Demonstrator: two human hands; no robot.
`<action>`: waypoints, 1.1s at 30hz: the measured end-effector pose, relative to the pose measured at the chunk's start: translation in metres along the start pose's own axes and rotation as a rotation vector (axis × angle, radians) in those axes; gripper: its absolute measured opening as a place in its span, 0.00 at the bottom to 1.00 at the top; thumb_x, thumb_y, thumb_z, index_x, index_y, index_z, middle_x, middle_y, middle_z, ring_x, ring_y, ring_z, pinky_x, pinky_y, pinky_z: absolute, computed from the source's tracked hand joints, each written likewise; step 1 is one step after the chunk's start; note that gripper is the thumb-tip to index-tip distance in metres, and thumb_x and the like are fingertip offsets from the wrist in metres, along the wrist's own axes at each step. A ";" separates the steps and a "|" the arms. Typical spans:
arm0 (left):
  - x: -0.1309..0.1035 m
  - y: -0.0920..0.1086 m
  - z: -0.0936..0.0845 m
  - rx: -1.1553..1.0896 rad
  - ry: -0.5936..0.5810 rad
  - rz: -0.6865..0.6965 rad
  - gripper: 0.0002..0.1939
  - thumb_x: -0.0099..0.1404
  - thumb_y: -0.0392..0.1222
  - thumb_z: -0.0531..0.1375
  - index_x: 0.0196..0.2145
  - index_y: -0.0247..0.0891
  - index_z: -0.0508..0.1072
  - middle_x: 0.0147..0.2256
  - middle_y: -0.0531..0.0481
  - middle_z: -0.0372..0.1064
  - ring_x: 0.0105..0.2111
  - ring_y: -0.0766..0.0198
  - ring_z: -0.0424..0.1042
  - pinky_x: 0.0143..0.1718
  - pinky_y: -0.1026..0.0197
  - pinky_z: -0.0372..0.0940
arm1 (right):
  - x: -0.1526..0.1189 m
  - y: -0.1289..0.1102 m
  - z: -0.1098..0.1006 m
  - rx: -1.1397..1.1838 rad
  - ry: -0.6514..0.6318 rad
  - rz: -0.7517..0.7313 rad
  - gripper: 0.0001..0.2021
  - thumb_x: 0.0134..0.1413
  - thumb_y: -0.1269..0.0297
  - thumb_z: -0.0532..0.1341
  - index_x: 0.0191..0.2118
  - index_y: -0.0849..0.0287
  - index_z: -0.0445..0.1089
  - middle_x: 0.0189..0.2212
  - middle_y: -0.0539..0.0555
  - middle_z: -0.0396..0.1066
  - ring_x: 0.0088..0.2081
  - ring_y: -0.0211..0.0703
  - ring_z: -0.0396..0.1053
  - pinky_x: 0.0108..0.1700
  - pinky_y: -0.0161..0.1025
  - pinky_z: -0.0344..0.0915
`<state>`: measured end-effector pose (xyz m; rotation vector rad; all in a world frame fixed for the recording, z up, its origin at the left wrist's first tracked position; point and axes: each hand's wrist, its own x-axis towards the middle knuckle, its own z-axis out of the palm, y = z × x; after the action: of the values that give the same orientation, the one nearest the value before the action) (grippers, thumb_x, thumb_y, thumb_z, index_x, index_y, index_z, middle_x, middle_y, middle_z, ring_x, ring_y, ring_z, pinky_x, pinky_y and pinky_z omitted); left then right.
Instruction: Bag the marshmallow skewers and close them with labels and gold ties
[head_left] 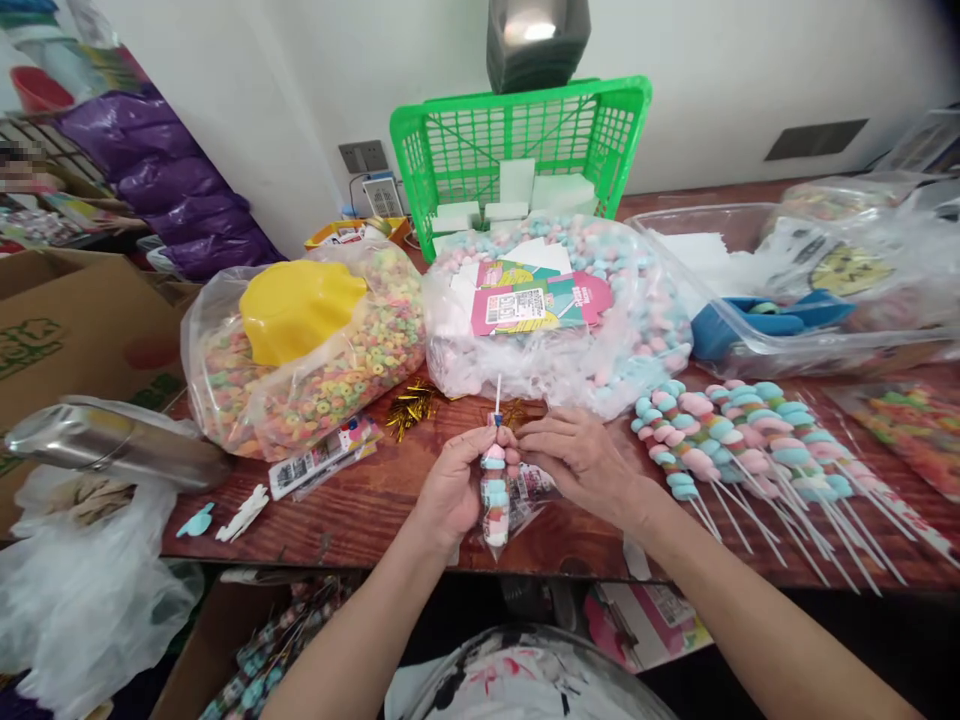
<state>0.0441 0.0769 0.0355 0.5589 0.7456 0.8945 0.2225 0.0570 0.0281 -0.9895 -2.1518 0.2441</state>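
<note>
Between my hands is a marshmallow candy skewer [494,492] in a clear bag, its white stick pointing up and away from me. My left hand [455,482] is closed around its upper end, pinching the gathered neck of the bag. My right hand [579,455] is beside the neck with its fingers bent and pressed together; what they hold, if anything, is too small to make out. Flat on the table under the right hand is a printed clear wrapper [534,482]. Gold twist ties [411,408] lie beyond my left hand.
Bare marshmallow skewers [750,440] are piled at right. Behind my hands sit a bag of marshmallows [637,340] and a bag of candy rings [375,355] with a yellow bowl [300,305]. A green basket [517,125] stands at the wall, a steel flask [120,445] at left.
</note>
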 end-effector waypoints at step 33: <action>-0.018 -0.060 0.017 0.782 -0.156 0.258 0.18 0.63 0.46 0.56 0.18 0.36 0.66 0.22 0.53 0.58 0.25 0.67 0.56 0.28 0.64 0.53 | -0.079 -0.051 0.003 0.029 0.407 0.434 0.10 0.58 0.71 0.58 0.46 0.56 0.68 0.33 0.53 0.76 0.33 0.41 0.74 0.36 0.35 0.69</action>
<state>0.0787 0.0284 0.0102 1.4257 0.8847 0.7617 0.2245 -0.0343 0.0058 -1.3541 -1.5518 0.2529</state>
